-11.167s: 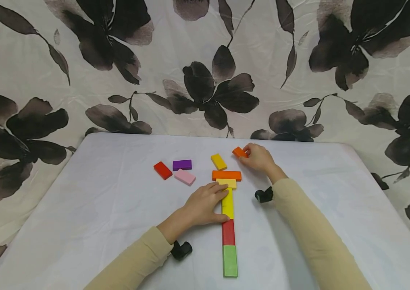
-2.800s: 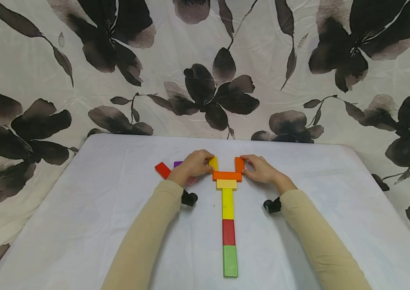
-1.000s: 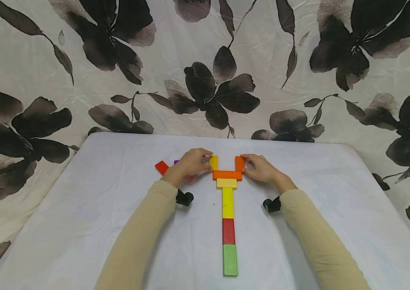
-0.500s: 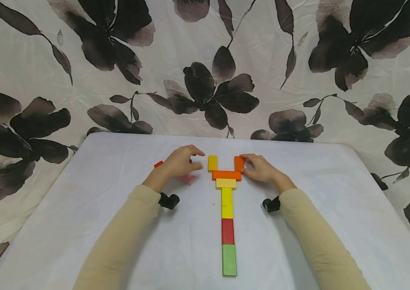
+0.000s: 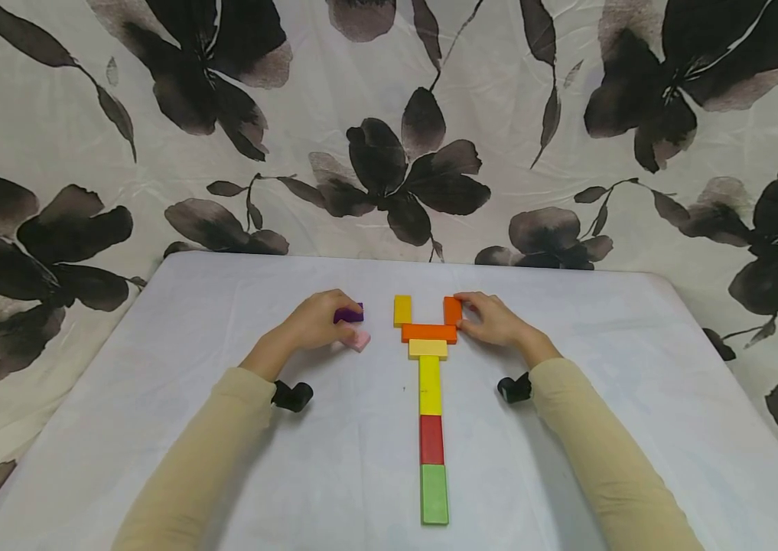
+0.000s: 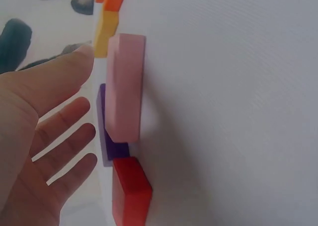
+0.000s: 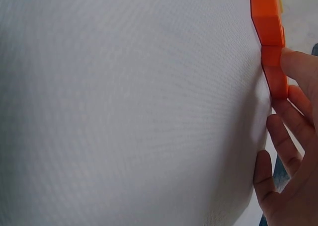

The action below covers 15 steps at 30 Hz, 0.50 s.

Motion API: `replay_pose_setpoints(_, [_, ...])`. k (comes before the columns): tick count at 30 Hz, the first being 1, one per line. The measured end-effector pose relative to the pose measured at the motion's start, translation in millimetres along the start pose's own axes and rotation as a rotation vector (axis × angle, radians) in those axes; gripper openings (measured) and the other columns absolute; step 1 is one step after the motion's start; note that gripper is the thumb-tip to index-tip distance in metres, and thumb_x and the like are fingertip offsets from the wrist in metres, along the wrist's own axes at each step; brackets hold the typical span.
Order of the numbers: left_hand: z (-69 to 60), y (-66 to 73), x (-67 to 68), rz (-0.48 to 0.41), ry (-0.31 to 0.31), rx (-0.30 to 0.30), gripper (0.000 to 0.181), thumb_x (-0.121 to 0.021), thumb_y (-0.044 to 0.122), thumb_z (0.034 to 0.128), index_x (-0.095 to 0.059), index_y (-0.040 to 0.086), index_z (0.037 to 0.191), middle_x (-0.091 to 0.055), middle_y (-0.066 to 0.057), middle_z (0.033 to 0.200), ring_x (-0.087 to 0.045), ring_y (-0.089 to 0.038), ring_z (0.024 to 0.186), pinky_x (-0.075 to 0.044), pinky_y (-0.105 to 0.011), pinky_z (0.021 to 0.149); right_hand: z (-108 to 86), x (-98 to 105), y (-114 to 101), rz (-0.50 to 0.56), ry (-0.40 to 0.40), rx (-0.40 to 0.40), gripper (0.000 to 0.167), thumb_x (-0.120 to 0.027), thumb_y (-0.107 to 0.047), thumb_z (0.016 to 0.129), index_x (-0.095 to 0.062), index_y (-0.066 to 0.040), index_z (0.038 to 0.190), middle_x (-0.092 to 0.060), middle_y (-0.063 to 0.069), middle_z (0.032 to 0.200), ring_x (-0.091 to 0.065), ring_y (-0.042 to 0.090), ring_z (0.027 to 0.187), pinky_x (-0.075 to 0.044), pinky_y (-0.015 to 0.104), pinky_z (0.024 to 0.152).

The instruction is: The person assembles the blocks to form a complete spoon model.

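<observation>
A person in tan sleeves (image 5: 192, 463) works with two bare hands over colored wooden blocks on a white-covered table (image 5: 361, 474), seen from the head camera. The left hand (image 5: 311, 321) reaches over a purple block (image 5: 356, 314) and a pink block (image 5: 359, 340), thumb and fingers parted. The right hand (image 5: 497, 320) pinches a small orange block (image 5: 453, 311), which stands at the right end of a long orange bar (image 5: 429, 334); a short yellow block (image 5: 402, 311) stands at the bar's left end. Below the bar, a pale yellow block (image 5: 428, 350) lies crosswise, followed by a long yellow block (image 5: 430, 385), a dark red block (image 5: 432, 440) and a green block (image 5: 434, 494) in one line.

From the left wrist, the left hand is loosely open with nothing in its grasp, fingertips just beside the purple block, which lies partly hidden behind the pink block. A bright red block (image 6: 131, 192) sits nearest the camera.

From the right wrist, the thumb presses the small orange block with a finger at its far end, the other fingers loosely bent. The small orange block meets the long orange bar.
</observation>
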<state>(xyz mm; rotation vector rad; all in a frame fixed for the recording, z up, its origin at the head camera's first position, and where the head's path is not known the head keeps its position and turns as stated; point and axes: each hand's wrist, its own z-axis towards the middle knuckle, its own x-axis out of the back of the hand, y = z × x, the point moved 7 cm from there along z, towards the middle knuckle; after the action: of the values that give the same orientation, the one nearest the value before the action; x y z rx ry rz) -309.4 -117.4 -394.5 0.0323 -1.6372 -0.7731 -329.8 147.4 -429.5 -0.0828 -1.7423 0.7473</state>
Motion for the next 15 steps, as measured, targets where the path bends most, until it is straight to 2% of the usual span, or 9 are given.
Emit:
replay_pose_setpoints(4, [-4.8,-2.1,0.1,0.019,0.027,-0.052,0.035,-0.076,0.016,0.0726,-0.067,0.008,0.105,-0.062,-0.009,0.105,-0.055,-0.026,0.101,-0.041,-0.042,0.094,0.3,0.2,0.0,-0.009,0.003,0.007,0.055,-0.056,-0.021,0.090,-0.036,-0.007,0.139,-0.043,0.015,0.136,-0.041,0.031,0.118,-0.034,0.047,0.103])
replay_pose_setpoints(8, [-6.7,-4.5,-1.6,0.025,0.026,-0.060,0.032,-0.076,0.015,0.0713,-0.068,0.007,0.102,-0.062,-0.007,0.100,-0.055,-0.024,0.095,-0.043,-0.040,0.089,0.4,0.4,0.2,-0.012,0.004,0.009,0.055,-0.056,-0.021,0.090,-0.037,-0.007,0.139,-0.044,0.015,0.136,-0.042,0.031,0.118,-0.033,0.047,0.103])
replay_pose_setpoints(15, [-7.2,-8.2,-6.5,0.057,0.013,-0.020,0.031,-0.077,0.016,0.0700,-0.068,0.010,0.099,-0.061,-0.003,0.098,-0.053,-0.020,0.090,-0.044,-0.035,0.083,0.9,0.2,0.7,-0.008,0.005,0.014,0.055,-0.057,-0.021,0.089,-0.037,-0.007,0.139,-0.044,0.015,0.137,-0.042,0.031,0.118,-0.032,0.047,0.104])
